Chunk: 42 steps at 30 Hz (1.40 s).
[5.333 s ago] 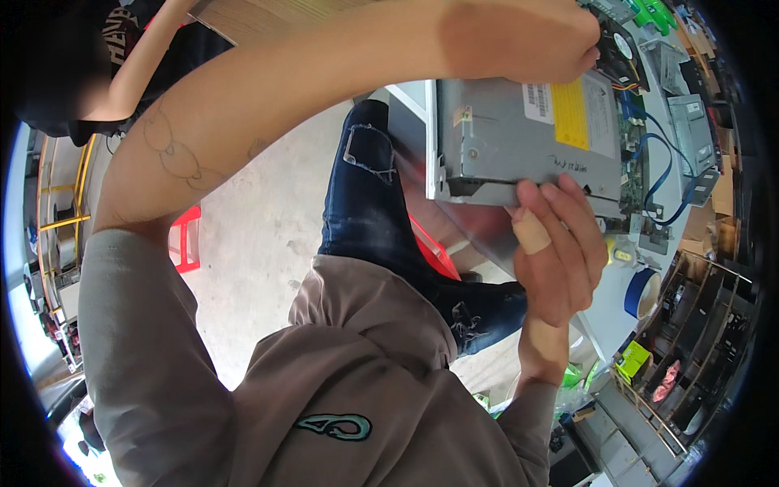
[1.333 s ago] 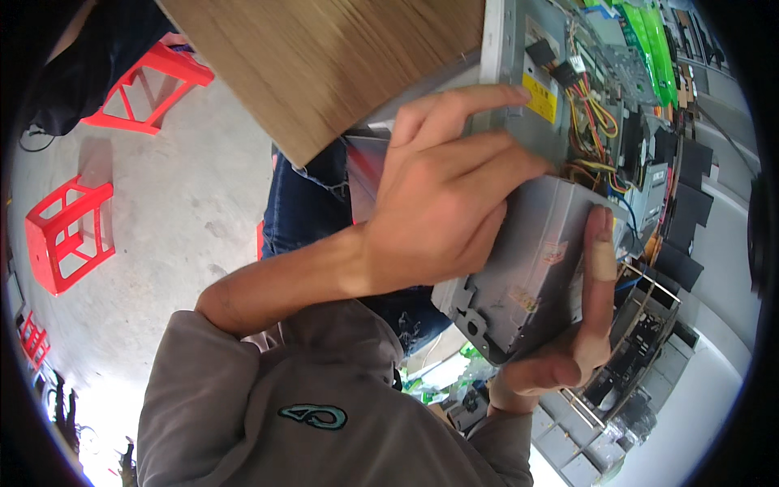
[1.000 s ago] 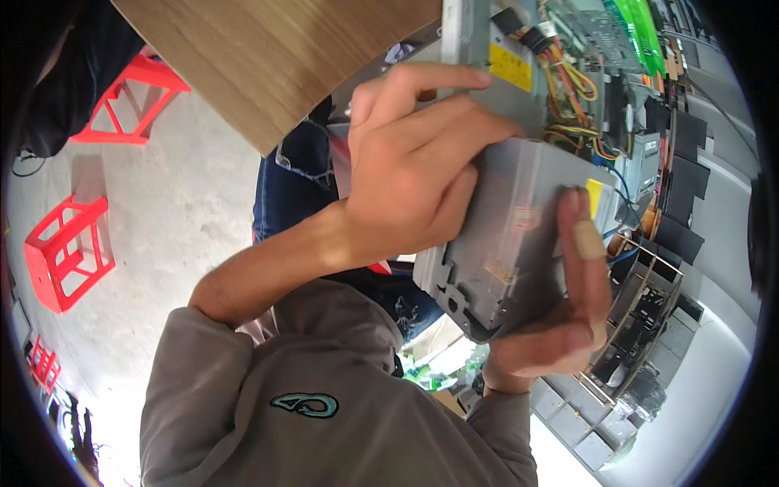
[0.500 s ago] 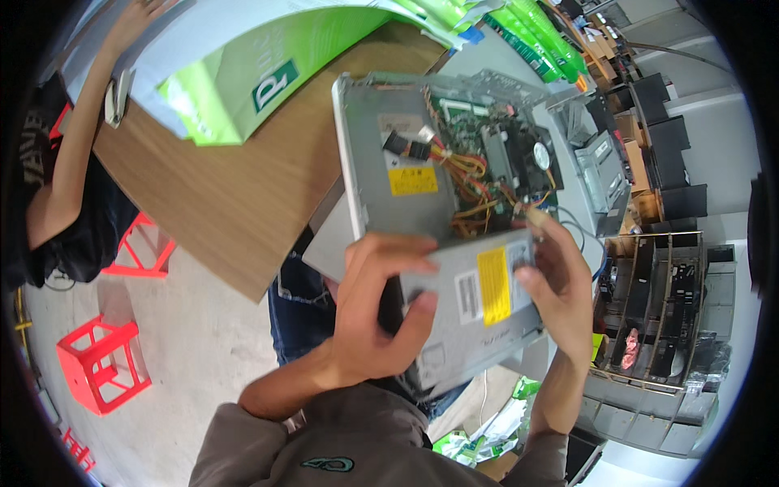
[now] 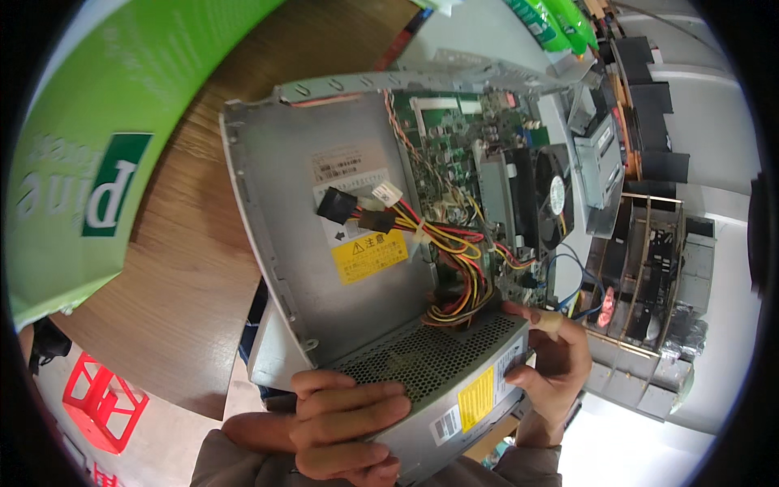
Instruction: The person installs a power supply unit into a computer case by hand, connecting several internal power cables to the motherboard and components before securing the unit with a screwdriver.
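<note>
Both hands hold a grey metal power supply at the near end of an open desktop computer case. Its perforated face is tilted upward, and a yellow label sits on the side toward me. My left hand wraps its fingers over the left end. At the right end, my right hand grips with the thumb on the labelled side and a taped finger by the top edge. A bundle of coloured cables runs from the power supply into the case, ending partly in black connectors. Beyond lie a green circuit board and a fan.
A large green bag stands on the wooden table at left. Green packets lie at the far right, near a grey metal part. A red stool is on the floor; a metal rack stands right.
The power supply has tilted, bringing its perforated face into view. My left fingers have closed over its end. The case and bag appear larger, and the person at left is out of view.
</note>
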Motion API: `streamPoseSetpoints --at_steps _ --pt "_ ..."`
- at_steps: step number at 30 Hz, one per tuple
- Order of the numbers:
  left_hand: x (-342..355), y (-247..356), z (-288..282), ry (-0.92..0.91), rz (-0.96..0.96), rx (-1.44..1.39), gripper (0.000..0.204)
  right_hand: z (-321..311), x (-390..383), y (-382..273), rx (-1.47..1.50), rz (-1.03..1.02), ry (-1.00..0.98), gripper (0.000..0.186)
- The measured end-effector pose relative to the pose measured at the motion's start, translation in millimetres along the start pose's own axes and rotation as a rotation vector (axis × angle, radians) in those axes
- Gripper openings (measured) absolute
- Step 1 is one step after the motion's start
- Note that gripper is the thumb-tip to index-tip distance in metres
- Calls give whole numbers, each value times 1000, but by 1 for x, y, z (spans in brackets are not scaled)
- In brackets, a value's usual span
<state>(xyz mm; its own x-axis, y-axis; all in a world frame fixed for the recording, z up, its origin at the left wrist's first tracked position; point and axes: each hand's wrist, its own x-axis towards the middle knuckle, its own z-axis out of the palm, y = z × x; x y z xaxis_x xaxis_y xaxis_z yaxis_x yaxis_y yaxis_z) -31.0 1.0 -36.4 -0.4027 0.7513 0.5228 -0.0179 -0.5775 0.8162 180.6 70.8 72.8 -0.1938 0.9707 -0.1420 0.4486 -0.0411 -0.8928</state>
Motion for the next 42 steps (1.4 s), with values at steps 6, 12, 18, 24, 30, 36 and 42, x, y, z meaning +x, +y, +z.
streamPoseSetpoints --at_steps 6,12,18,24,30,36,42 --pt "12 -5 17 174 38 -9 25 -10 24 -2 23 -54 -144 70" --pt "11 -1 33 395 -5 -15 25 -19 81 -18 -250 36 -346 38" --pt "10 1 29 335 -37 -28 24 -19 96 -20 -382 -106 -442 52" --pt "8 -3 19 307 13 -69 26 -10 78 -6 -355 -179 -266 48" --pt "6 -7 15 186 61 -51 29 -16 77 3 -344 -241 -274 45" --pt "0 3 17 240 59 -54 29 -22 72 12 -168 -194 -278 41" --pt "5 18 16 223 -226 183 35 -25 69 6 -294 -214 -227 40"
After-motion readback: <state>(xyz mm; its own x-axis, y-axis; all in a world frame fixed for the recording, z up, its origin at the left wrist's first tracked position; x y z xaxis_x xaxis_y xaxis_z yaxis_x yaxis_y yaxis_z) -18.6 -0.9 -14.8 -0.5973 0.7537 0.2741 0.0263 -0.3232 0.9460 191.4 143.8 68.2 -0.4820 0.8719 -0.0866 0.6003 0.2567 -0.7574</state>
